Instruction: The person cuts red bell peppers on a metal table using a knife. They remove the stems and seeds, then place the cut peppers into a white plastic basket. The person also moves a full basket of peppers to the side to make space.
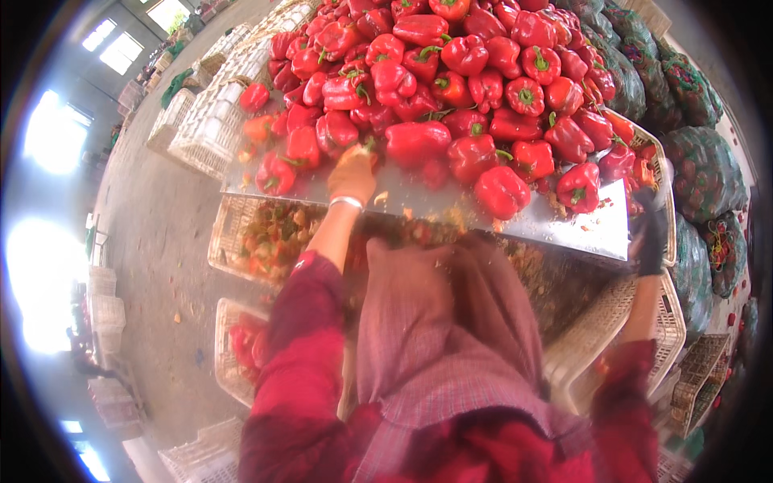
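Observation:
My left hand (352, 178), with a pale band at the wrist, is over the near edge of a metal tabletop (410, 196). Its fingers close on a pale piece with a green tip, apparently a pepper core (366, 147). Red bell peppers (416, 142) are heaped just beyond it. At the tabletop's right end, my right hand (649, 235) wears a dark glove and is blurred beside a white plastic crate (669, 205). Its fingers are hard to make out, and whatever it may hold is hidden.
Below the tabletop's near edge, a crate (224, 238) contains pepper scraps. Another crate (226, 356) at lower left holds red peppers. Full green mesh sacks (703, 172) line the right side. White crates (208, 130) stand on the concrete floor (163, 241) at left.

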Demonstrator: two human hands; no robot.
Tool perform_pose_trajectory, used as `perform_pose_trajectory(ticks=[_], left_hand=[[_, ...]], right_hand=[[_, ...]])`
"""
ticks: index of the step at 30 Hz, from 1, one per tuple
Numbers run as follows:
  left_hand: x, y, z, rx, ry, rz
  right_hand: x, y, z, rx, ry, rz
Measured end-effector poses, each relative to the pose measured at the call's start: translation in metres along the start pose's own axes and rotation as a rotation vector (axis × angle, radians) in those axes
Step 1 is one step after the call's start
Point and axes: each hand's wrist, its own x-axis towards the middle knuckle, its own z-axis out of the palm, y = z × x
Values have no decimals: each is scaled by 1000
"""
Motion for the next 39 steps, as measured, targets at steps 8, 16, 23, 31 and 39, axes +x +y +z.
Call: perform_pose_trajectory(ticks=[8, 16, 23, 31, 39], left_hand=[[-46, -16, -13, -270, 193, 288], [-138, 55, -42, -594, -123, 644], [-152, 67, -65, -1637, -842, -35], [-161, 56, -15, -833, 190, 201], [-155, -110, -10, -248, 317, -103]], right_hand=[[-141, 23, 132, 429, -876, 336], [-149, 34, 251, 714, -1062, 554], [-146, 6, 218, 607, -1188, 412], [-161, 18, 209, 498, -680, 563], [-153, 3, 153, 480, -620, 582]])
